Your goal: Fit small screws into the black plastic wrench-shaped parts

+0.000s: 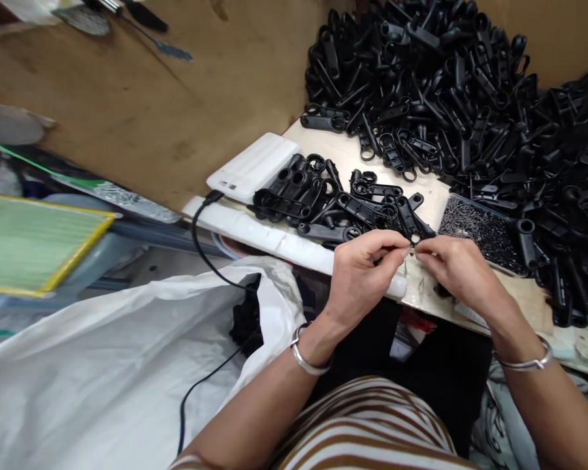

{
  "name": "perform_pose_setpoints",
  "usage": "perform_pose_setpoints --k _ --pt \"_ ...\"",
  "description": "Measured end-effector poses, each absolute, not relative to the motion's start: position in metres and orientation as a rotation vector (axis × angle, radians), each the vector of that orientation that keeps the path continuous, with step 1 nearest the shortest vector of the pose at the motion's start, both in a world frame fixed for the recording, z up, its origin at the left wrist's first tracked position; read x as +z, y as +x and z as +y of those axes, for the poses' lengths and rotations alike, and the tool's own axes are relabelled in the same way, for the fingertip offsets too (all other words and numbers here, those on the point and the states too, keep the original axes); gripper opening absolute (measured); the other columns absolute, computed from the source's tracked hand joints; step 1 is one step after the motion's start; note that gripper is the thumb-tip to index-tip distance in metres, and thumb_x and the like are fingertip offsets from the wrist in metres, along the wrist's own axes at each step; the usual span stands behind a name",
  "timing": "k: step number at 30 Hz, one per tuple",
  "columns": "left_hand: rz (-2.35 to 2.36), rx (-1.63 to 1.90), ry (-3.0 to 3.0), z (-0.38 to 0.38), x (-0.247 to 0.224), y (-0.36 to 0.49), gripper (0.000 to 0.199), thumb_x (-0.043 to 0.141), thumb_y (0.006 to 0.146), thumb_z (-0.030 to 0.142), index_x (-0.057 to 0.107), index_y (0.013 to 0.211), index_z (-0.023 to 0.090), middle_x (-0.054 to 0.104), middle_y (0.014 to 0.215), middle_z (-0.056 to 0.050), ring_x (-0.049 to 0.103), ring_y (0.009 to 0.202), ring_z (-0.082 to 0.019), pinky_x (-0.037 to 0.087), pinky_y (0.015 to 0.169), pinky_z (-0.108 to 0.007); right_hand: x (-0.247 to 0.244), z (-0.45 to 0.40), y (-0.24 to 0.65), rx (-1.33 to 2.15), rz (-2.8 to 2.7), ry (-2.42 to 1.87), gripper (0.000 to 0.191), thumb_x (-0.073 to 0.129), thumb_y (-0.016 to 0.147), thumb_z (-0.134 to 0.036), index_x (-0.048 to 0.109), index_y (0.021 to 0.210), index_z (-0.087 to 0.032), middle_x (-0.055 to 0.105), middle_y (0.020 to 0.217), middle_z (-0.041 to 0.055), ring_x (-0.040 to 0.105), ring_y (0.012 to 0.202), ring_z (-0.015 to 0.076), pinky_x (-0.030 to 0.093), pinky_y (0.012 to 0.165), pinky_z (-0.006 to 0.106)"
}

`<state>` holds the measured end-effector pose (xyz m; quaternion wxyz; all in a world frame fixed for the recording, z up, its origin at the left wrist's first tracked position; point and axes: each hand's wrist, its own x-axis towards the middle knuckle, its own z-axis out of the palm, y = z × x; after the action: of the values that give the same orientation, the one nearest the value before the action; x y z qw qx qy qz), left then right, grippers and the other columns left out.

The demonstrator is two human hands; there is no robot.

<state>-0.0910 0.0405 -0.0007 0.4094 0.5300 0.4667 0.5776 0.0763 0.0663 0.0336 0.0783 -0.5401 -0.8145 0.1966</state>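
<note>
A black part (411, 225) lies at the fingertips of both hands, its long axis running up and away from them toward the pile (470, 98). The left hand (360, 274) pinches its near end; the right hand (458, 267) closes on something tiny there, too small to tell. A tray (480, 228) of small black pieces sits just beyond the right hand.

Between your left hand (360, 274) and right hand (458, 271), whatever your fingertips pinch is too small to make out. The big heap of black plastic parts (470, 98) runs off the top and right edges. Your right hand covers the near corner of the tray of tiny dark pieces (480, 232), too fine to identify. The black cable (200, 251) disappears behind the white sack (102, 378).
</note>
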Motion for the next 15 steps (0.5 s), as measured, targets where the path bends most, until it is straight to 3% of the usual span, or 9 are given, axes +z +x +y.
perform_pose_setpoints --k 4,7,12,15 --pt "1.175 1.440 1.231 0.040 -0.001 -0.090 0.004 0.070 0.074 0.016 0.072 0.077 0.016 0.072 0.078 -0.001 0.065 0.065 -0.010 0.054 0.064 -0.019 0.030 0.063 0.058 0.069 -2.755 -1.822 0.021 0.048 0.092 -0.014 0.069 0.092 -0.018 0.069 0.087 0.0093 0.066 0.070 0.0210 0.033 0.053 0.027" --pt "1.162 1.418 1.193 0.039 -0.001 -0.089 0.003 0.070 0.073 0.015 0.072 0.076 0.015 0.072 0.075 0.000 0.065 0.063 -0.010 0.054 0.063 -0.019 0.030 0.063 0.049 -0.053 -2.803 -1.856 0.021 0.049 0.091 -0.011 0.068 0.095 -0.018 0.069 0.086 0.0099 0.065 0.064 0.0199 0.028 0.049 0.027" --pt "1.147 1.395 1.129 0.038 0.003 -0.086 0.003 0.071 0.071 0.015 0.071 0.074 0.015 0.070 0.070 0.000 0.065 0.061 -0.010 0.054 0.061 -0.019 0.032 0.060 0.070 0.256 -2.526 -1.720 0.018 0.052 0.091 -0.017 0.070 0.088 -0.019 0.070 0.081 0.0056 0.065 0.069 0.0185 0.038 0.057 0.026" --pt "1.093 1.351 1.078 0.038 0.005 -0.082 0.005 0.073 0.069 0.016 0.070 0.072 0.015 0.069 0.067 0.001 0.064 0.059 -0.010 0.054 0.059 -0.017 0.033 0.051 0.090 0.544 -2.233 -1.500 0.012 0.058 0.087 -0.019 0.069 0.084 -0.020 0.068 0.072 -0.0002 0.060 0.059 0.0132 0.042 0.059 0.023"
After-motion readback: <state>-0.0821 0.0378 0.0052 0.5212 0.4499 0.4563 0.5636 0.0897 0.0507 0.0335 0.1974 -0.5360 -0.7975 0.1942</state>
